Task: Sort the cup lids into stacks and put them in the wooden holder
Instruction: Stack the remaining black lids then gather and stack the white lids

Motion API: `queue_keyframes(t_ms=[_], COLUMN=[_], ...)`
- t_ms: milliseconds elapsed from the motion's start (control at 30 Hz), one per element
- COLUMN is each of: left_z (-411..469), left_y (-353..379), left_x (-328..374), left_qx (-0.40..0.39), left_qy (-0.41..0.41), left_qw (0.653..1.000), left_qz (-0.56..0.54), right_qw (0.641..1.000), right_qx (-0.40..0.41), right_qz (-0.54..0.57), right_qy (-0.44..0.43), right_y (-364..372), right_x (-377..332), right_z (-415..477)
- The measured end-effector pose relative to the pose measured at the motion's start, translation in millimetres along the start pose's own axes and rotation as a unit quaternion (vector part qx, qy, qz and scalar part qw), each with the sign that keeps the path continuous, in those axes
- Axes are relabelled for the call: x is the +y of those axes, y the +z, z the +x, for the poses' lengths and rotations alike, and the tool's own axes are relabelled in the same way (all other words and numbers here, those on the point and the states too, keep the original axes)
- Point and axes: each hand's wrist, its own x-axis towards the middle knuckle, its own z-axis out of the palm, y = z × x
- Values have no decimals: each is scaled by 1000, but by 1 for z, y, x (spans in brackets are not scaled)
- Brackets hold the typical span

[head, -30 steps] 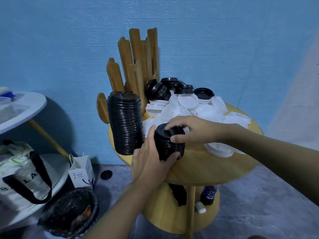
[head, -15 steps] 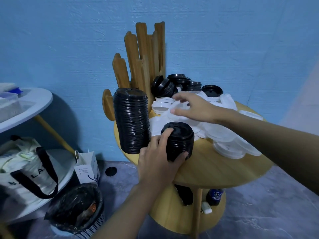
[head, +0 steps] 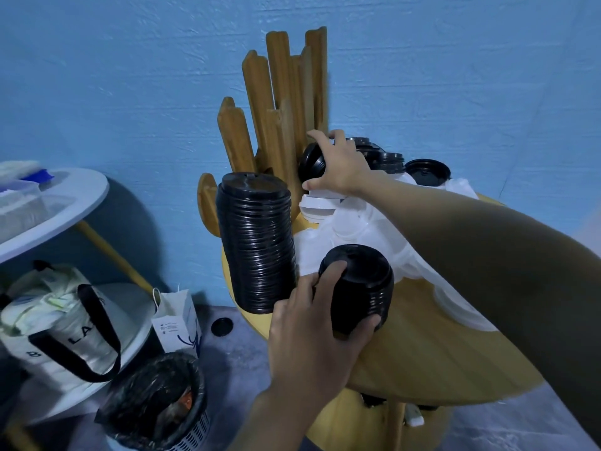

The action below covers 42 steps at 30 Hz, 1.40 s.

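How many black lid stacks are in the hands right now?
2. The left hand grips a short stack on the wooden table; the right hand grips a tilted stack beside the wooden holder.

Single head view, wide-angle. Camera sits in front of the wooden holder (head: 283, 102), higher than its base, near it, pitched forward and down. Faces the blue wall (head: 130, 76) behind the holder; floor (head: 227, 362) shows below-left of the holder.
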Motion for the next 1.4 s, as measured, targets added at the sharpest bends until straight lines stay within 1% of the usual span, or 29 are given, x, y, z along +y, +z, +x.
queue_keyframes(t_ms=[133,233,433,567,700,867,967,1100,1267,1333,1400], left_z=[0,0,0,0,0,1,1,1,0,0,-1], left_y=[-1,-2,-3,-2,-3,-4,-4,-5,-7,-7,-8], left_x=[1,0,2,1,3,4,4,5,5,4,4], left_qx=[-5,-10,-15,-26,-30,-34,-37,-37,-37,-35,-31], left_qy=[1,3,-7,-3,-8,-15,-19,-20,-22,-22,-22], left_qw=[1000,1000,1000,1000,999,999,999,999,999,999,999], left_qz=[0,-3,5,9,6,10,13,15,12,10,4], right_qw=[999,999,996,986,985,966,967,977,974,977,983], right_qx=[-16,2,35,37,28,46,74,98,171,159,116], right_qz=[-40,-35,78,159,171,245,231,185,146,136,119], right_qy=[-7,-4,-9,-17,26,76,73,31,-5,-38,-77], right_y=[7,11,-12,-38,-58,-73,-76,-79,-86,-88,-86], right_x=[-2,-2,4,13,22,28,29,23,13,5,-3], right_z=[6,3,-24,-68,-117,-148,-154,-159,-167,-181,-201])
